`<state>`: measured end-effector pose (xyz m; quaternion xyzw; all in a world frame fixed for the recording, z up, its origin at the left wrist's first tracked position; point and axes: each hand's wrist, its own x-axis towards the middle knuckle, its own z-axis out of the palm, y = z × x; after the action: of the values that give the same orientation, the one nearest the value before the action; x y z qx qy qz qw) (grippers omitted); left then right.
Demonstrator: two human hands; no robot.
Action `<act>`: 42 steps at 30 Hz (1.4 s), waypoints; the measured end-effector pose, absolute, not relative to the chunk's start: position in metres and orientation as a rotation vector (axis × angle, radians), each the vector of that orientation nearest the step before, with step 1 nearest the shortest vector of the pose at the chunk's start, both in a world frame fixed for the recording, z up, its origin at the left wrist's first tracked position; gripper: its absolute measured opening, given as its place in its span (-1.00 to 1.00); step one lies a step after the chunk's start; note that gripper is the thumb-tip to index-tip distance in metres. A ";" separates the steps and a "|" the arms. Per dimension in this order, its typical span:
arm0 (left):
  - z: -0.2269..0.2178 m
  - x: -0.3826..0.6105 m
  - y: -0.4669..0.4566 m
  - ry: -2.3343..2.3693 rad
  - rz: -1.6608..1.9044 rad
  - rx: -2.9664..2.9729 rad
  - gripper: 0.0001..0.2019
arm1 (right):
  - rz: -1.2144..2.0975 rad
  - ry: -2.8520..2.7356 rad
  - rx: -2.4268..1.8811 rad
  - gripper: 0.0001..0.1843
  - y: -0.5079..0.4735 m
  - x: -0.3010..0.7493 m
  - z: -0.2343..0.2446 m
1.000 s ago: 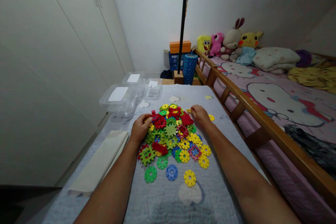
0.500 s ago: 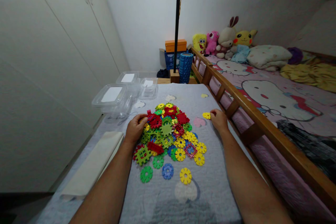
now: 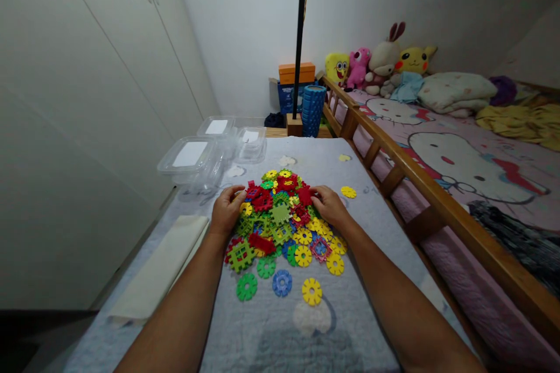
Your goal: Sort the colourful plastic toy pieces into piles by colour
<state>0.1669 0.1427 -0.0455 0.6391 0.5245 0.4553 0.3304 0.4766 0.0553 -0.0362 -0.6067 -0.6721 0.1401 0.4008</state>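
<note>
A heap of plastic interlocking pieces (image 3: 280, 214) in red, green, yellow and blue lies on the cloth-covered table. My left hand (image 3: 228, 208) rests at the heap's left edge, fingers bent, thumb and forefinger slightly apart beside red and yellow pieces. On the right side, my right hand (image 3: 329, 204) has its thumb and fingers at the edge of a red square piece (image 3: 304, 195). A yellow notched disc (image 3: 349, 192) lies alone to the right. In front of the heap are a green disc (image 3: 247, 287), a blue disc (image 3: 282, 283) and another yellow disc (image 3: 312, 292).
Clear lidded boxes (image 3: 190, 157) with white labels stand at the back left. A folded pale cloth (image 3: 161, 265) lies beside my left forearm. A wooden bed rail (image 3: 394, 166) borders the table's right side. Behind the table rises a black pole (image 3: 300, 41).
My right hand has let go of the yellow disc, which stays on the right, and has moved left to the heap's red pieces. My left hand stays nearly in place.
</note>
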 end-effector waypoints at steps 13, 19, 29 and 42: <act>-0.048 0.168 0.144 1.345 1.178 1.646 -0.55 | 0.238 -1.574 -1.789 -0.53 0.064 0.476 -0.042; -0.049 0.167 0.145 1.334 1.174 1.649 -0.56 | 0.362 -1.700 -1.840 -0.23 0.064 0.472 -0.044; -0.049 0.167 0.145 1.334 1.159 1.636 -0.56 | 0.449 -1.439 -1.724 -0.48 0.072 0.478 -0.048; -0.050 0.167 0.146 1.325 1.147 1.666 -0.57 | 0.455 -1.755 -1.813 -0.39 0.068 0.475 -0.040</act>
<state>0.1668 0.1456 -0.0499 0.6445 0.5126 0.4435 0.3539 0.4752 0.0679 -0.0404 -0.6779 -0.6560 0.1700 0.2849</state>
